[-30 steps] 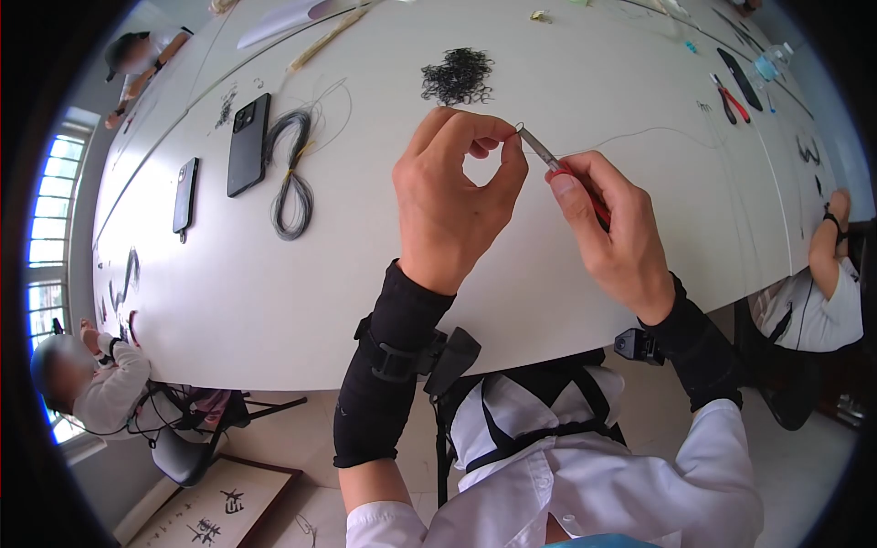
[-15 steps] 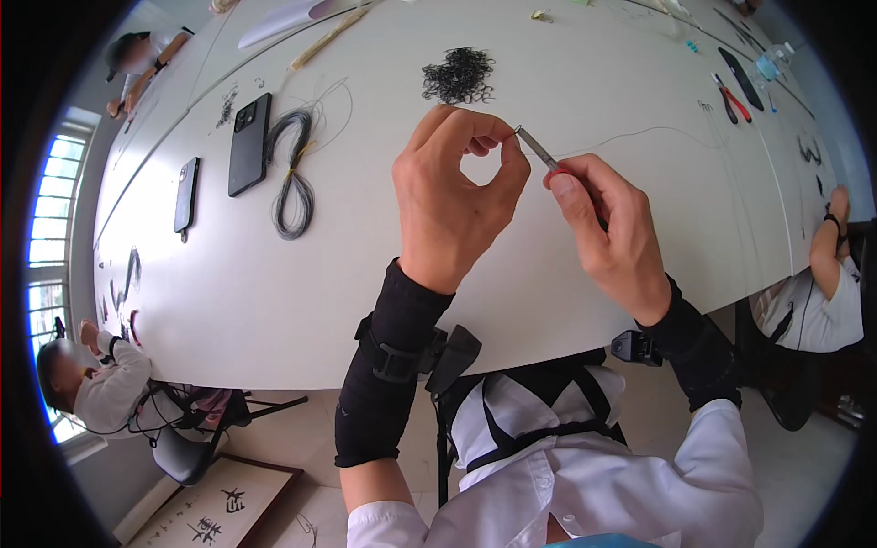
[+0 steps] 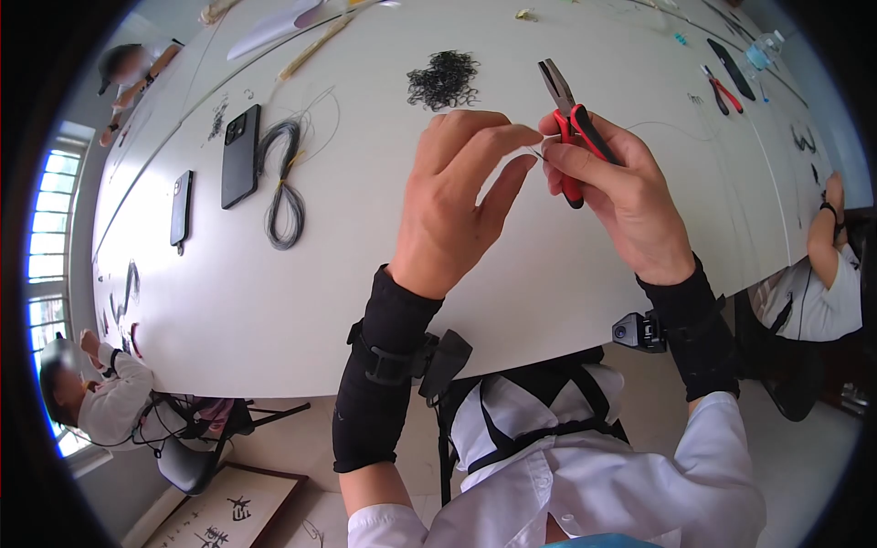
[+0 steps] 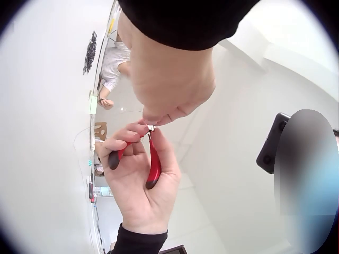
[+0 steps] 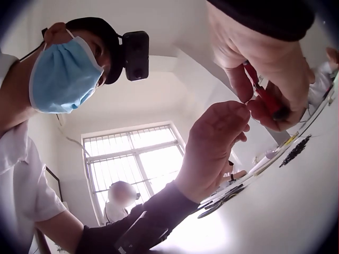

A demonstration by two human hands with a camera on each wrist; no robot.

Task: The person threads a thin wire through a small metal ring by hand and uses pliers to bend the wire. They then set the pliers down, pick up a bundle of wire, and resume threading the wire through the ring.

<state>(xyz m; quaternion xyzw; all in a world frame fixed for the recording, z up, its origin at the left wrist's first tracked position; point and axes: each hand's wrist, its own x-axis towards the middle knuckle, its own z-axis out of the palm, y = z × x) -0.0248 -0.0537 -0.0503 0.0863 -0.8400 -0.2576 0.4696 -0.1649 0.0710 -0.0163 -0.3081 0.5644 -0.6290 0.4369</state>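
My right hand [image 3: 626, 187] grips red-and-black pliers [image 3: 589, 137], whose metal jaws point up and away from my body in the head view. Its thumb and fingertips meet my left hand [image 3: 457, 196], which is curled with thumb and index finger towards them. A small thin piece [image 3: 539, 154] shows between the two hands, too small to identify; in the left wrist view a tiny shiny bit [image 4: 151, 128] sits at the fingertips. Thin line [image 3: 667, 125] runs off to the right. Beyond my hands lies a pile of black hooks [image 3: 443, 79].
Two phones [image 3: 241, 157] [image 3: 182, 210] and a bundle of grey line [image 3: 285, 192] lie at left on the white table [image 3: 320, 320]. Other pliers [image 3: 722, 89], a dark flat object [image 3: 730, 68] and a bottle [image 3: 764, 50] are at far right. Other people sit around.
The pliers' jaws have swung up, away from the left fingertips. The right hand has shifted up, its fingertips now close against the left's. The left finger and thumb have parted slightly.
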